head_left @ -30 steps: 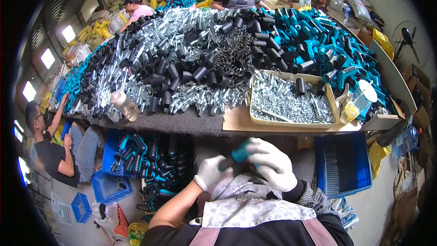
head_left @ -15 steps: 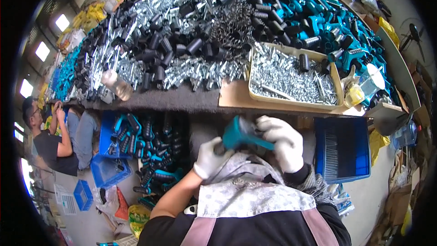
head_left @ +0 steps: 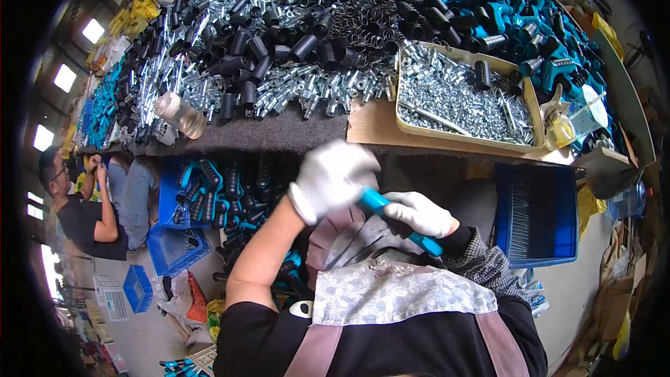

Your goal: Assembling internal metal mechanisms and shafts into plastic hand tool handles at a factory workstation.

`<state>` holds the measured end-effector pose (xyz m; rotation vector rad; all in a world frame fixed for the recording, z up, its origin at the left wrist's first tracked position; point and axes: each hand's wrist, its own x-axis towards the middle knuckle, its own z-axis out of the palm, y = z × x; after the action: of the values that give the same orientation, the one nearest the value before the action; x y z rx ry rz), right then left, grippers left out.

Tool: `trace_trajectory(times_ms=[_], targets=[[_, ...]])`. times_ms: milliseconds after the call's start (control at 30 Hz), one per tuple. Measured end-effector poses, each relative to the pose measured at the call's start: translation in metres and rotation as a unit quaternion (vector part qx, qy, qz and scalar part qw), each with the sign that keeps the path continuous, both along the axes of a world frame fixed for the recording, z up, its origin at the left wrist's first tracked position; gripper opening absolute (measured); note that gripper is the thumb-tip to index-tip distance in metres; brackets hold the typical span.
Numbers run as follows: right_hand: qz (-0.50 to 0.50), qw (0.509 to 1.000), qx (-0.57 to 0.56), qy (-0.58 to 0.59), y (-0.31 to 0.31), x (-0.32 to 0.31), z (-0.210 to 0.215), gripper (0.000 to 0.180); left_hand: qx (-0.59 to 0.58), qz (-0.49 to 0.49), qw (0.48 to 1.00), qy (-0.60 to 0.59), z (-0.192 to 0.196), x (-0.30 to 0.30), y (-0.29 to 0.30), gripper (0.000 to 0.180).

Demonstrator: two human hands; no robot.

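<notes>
My right hand [head_left: 420, 213], in a white glove, is wrapped round a teal and black tool handle [head_left: 375, 200]. The handle slants above my lap, its lower teal end coming out below the glove. At its upper end is my left hand [head_left: 335, 178], also white-gloved, with the fingers curled over and smeared by motion. Whether the left fingers grip the handle or some small part cannot be made out. A patterned apron [head_left: 405, 293] lies beneath both hands, near the bench's front edge [head_left: 265, 139].
Metal pins, black sleeves [head_left: 303, 49], springs [head_left: 366, 10] and teal housings [head_left: 502, 17] heap the bench. A cream tray [head_left: 467, 98] holds small metal parts. Below stand a blue bin [head_left: 537, 216] at right and crates of handles [head_left: 216, 195] at left. A person [head_left: 87, 202] sits far left.
My left hand has risen and moved to the handle's upper end. My right hand has turned the handle to a slant and lowered slightly. The whole view has shifted a little.
</notes>
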<state>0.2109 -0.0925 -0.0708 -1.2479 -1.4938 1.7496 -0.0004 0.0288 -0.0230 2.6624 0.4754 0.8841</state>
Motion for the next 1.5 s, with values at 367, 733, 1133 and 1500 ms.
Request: trace_trajectory(times_ms=[367, 733, 1133, 1500], targets=[[-0.109, 0.985, 0.086, 0.103, -0.008, -0.008, 0.014, 0.056, 0.031, 0.394, 0.913, 0.103, -0.030, -0.007, 0.102, 0.031], [-0.170, 0.916, 0.341, -0.127, -0.013, -0.012, 0.002, 0.059, -0.466, 0.053, 0.882, -0.036, 0.018, -0.029, -0.025, 0.026], [-0.130, 0.876, 0.367, -0.285, -0.030, -0.013, 0.015, 0.057, -0.394, 0.099, 0.913, 0.036, 0.016, -0.029, -0.041, 0.023], [-0.050, 0.973, 0.205, -0.098, -0.028, 0.001, 0.005, 0.049, -0.214, -0.064, 0.975, 0.013, 0.021, -0.028, -0.047, 0.023]])
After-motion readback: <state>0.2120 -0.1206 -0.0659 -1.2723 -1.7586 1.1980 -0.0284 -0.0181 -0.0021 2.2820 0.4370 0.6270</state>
